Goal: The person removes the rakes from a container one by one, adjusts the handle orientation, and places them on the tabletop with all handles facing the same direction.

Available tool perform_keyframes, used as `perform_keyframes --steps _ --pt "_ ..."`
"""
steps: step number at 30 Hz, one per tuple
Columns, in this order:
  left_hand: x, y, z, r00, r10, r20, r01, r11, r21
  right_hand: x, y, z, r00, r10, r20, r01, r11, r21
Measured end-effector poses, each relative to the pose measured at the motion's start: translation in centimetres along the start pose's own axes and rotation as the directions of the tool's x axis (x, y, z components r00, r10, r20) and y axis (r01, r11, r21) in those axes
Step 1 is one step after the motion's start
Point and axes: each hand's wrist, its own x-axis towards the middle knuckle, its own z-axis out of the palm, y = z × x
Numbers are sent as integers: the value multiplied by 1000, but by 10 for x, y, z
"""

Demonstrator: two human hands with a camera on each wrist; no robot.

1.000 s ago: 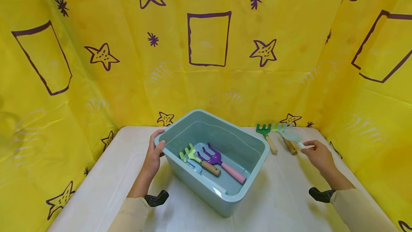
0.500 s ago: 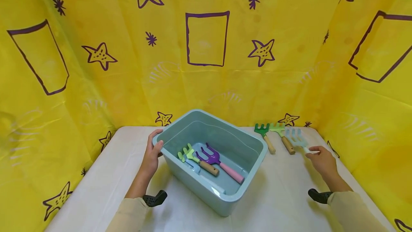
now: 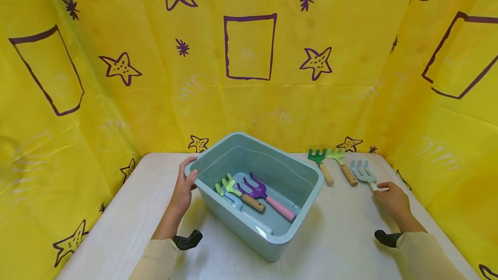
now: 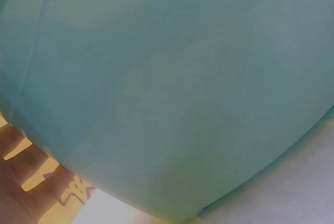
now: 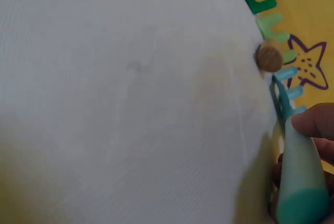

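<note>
Head view showing: left hand [image 3: 183, 189] gripping bin [image 3: 307, 193] rim, right hand [image 3: 393, 200] pinching light-blue fork [image 3: 363, 172] handle on table [image 3: 342, 237]; 3 tools lying binned, 2 rakes [image 3: 330, 163] plus fork remaining outside.

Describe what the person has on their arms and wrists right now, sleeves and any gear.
Both arms wear long, plain beige sleeves: left sleeve, right sleeve. A small black mount sits at each wrist where the cuff ends: left wrist mount, right wrist mount. The left hand and right hand are bare, without gloves. No rings, watch, cables or markings are visible.
</note>
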Motion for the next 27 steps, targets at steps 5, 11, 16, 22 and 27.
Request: perform_keyframes --steps 5,11,16,22,27 --pt "0 -2 -1 1000 -7 -1 7 1000 -2 -4 2 -4 997 -45 70 49 997 -53" --pt "0 0 -2 1000 2 -6 -3 1000 -28 -11 -1 -13 979 -88 185 119 979 -167" --pt "-4 15 0 1000 -11 14 11 999 -30 -23 -2 -19 964 -82 251 146 958 -246" --pt "-9 36 3 1000 -9 28 10 1000 -24 -35 3 -25 961 -92 262 163 951 -263" --pt "-10 37 3 999 -27 34 28 999 -20 -37 5 -26 963 -81 259 150 954 -260"
